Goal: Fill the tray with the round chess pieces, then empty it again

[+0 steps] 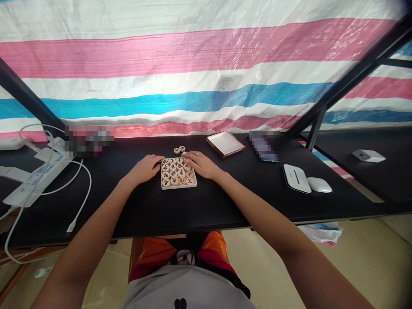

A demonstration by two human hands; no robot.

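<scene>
A small square box (194, 185) holds several round wooden chess pieces (174, 174) with red and black characters, on a black table (154, 206). My left hand (146, 167) rests against the box's left side, fingers curled at its edge. My right hand (201, 163) lies at the box's upper right corner, fingers bent over the pieces there; whether it grips one is hidden. Two loose pieces (179, 149) lie just behind the box.
The box's red-rimmed lid (225, 143) lies behind to the right. A white flat device (296, 177) and a white mouse-like object (319, 184) sit at right. Power strips and white cables (48, 171) spread at left. A striped tarp hangs behind.
</scene>
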